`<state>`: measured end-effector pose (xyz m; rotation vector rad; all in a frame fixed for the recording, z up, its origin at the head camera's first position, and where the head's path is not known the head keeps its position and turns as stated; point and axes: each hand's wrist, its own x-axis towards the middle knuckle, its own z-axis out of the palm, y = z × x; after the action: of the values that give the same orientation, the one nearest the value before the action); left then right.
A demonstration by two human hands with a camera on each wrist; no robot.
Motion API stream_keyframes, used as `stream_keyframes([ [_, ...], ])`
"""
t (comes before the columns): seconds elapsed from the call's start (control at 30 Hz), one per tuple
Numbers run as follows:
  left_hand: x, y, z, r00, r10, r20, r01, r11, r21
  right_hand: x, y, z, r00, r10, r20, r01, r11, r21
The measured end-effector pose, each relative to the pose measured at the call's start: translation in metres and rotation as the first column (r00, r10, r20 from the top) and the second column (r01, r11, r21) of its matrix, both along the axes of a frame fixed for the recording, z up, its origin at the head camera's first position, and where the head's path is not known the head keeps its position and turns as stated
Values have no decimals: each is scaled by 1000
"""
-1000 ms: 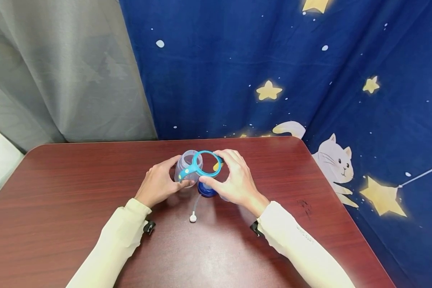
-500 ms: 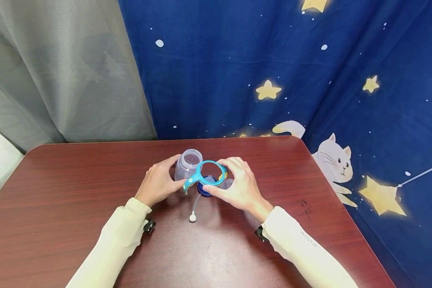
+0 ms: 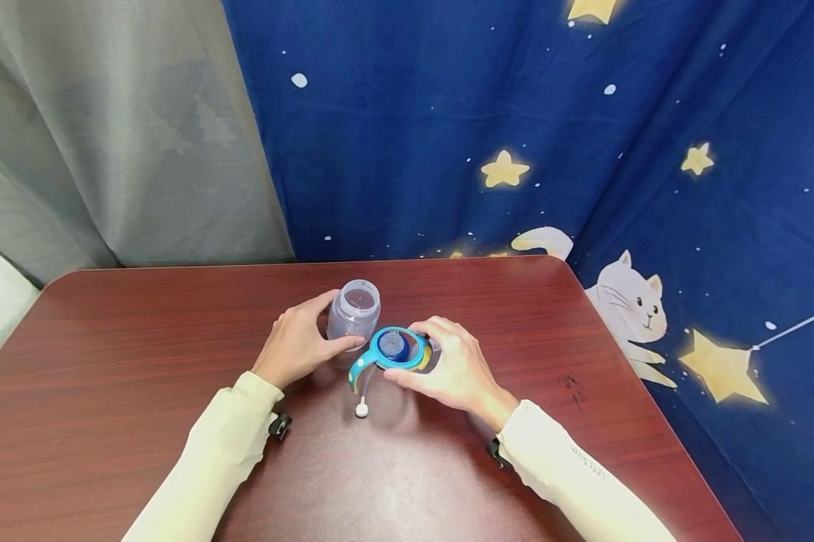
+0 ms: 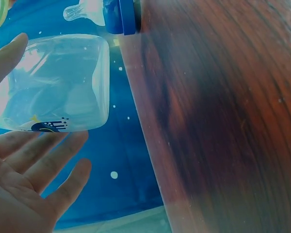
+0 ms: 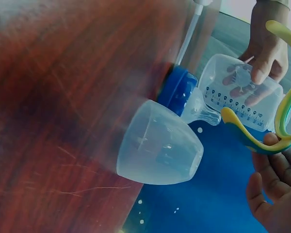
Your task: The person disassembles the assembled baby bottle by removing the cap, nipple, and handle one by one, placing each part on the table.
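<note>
My left hand (image 3: 305,342) holds a clear baby bottle (image 3: 344,320) upright on the table, thumb on one side and fingers on the other. The bottle's mouth is uncovered. A blue-and-yellow two-handled bottle ring (image 3: 362,364) is pinched by my right hand (image 3: 457,369) at its right side, raised off the table. Seen from the head, the ring frames the blue collar (image 5: 177,90) with its clear nipple (image 5: 201,109), which stands on the table. A thin straw with a white weighted end (image 3: 361,410) runs from the collar toward me.
A translucent dome cap (image 5: 160,145) stands on the table beside the collar, mostly hidden by my right hand in the head view. The brown table (image 3: 176,376) ends at a far edge before a blue starry curtain (image 3: 407,135) and a grey one (image 3: 142,150).
My right hand has moved the bottle ring away from the bottle's mouth, rightward, toward me and lower, over the collar. The left hand and bottle stay nearly in place.
</note>
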<state>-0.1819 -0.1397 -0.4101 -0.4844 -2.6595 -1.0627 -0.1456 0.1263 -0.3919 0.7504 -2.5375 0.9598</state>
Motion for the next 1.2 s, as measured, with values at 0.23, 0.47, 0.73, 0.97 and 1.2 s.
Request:
stream_keyframes([
  [0.23, -1, -1, 0, 1000, 3, -5, -3, 1000, -2, 4, 5, -8, 1000, 11, 14, -12, 999, 38],
  [0.47, 0, 1, 1, 1000, 8, 3, -8, 1000, -6, 8, 11, -13, 998, -7, 60, 2, 997, 76],
  [0.73, 1, 1, 2, 1000, 8, 18, -8, 1000, -8, 9, 15, -16, 997, -4, 74, -5, 993, 118],
  [0.97, 0, 0, 3, 1000, 1, 15, -1, 1000, -9, 8, 19, -20, 996, 7, 90, -19, 990, 142],
  [1.2, 0, -2, 2, 1000, 6, 17, -5, 1000, -13, 9, 22, -25, 993, -14, 118, -6, 985, 174],
])
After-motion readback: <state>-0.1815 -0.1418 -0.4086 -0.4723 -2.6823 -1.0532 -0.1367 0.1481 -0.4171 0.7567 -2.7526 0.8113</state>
